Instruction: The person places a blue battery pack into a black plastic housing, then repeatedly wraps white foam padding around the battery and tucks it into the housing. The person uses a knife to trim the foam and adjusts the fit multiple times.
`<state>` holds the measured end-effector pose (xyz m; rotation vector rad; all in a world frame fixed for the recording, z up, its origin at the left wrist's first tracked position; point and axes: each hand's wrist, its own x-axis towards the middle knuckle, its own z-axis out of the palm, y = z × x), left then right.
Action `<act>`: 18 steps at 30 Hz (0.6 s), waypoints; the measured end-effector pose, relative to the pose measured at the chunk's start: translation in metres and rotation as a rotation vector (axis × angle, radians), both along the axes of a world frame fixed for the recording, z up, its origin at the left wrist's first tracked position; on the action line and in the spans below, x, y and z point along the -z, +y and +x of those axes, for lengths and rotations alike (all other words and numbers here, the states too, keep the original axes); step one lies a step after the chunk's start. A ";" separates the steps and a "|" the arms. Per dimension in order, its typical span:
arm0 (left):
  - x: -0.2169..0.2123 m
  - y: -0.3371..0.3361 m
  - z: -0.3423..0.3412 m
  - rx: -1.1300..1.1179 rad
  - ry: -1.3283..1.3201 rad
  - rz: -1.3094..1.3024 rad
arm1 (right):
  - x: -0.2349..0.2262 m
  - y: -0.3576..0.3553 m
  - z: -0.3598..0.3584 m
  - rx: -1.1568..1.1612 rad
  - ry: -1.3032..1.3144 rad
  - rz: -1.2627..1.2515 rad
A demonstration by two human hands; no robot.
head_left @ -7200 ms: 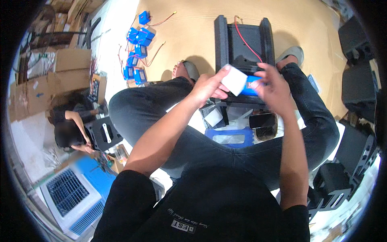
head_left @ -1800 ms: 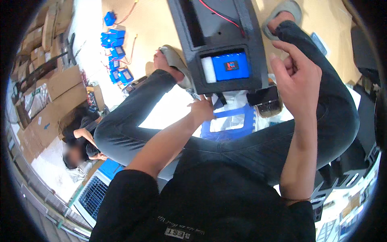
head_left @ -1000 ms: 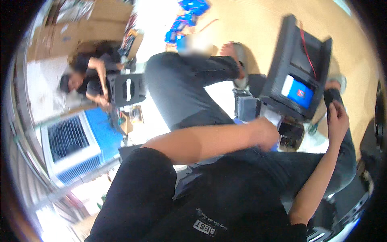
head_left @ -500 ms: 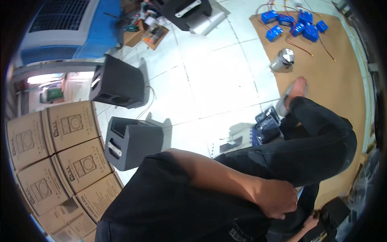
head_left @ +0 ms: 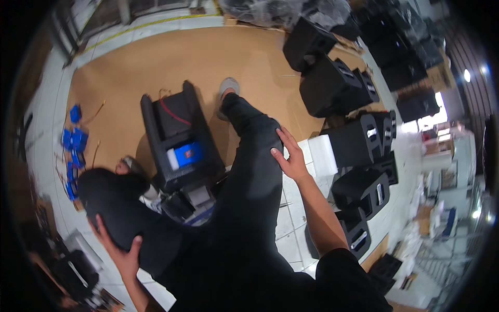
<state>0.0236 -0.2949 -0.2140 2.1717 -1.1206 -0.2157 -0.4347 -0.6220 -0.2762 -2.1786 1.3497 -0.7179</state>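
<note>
Left hand [head_left: 125,257] spread against my left leg [head_left: 122,205], right hand [head_left: 294,164] spread on my right knee [head_left: 259,139], I hold nothing. The black cabinet [head_left: 202,132] lies between my legs, at one o'clock from the left hand and half past nine from the right (neither looks clearly nearer). Its long axis runs from about half past five to half past eleven, the blue pack [head_left: 188,154] set into its near end.

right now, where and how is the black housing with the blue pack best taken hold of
Probably by the two raised side walls of the black housing, the hands coming from left and right, one outside each. The walls stand above the recessed middle, giving edges to grip, clear of the red wire and blue pack.
</note>
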 end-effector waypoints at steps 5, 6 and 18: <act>-0.004 -0.033 0.038 -0.131 -0.133 0.018 | 0.116 -0.018 -0.088 0.527 0.088 0.281; -0.003 -0.039 0.046 -0.182 -0.191 0.064 | 0.142 -0.021 -0.114 0.625 0.247 0.339; -0.017 -0.015 0.082 -0.353 0.087 0.001 | 0.359 -0.073 -0.509 0.869 0.667 0.280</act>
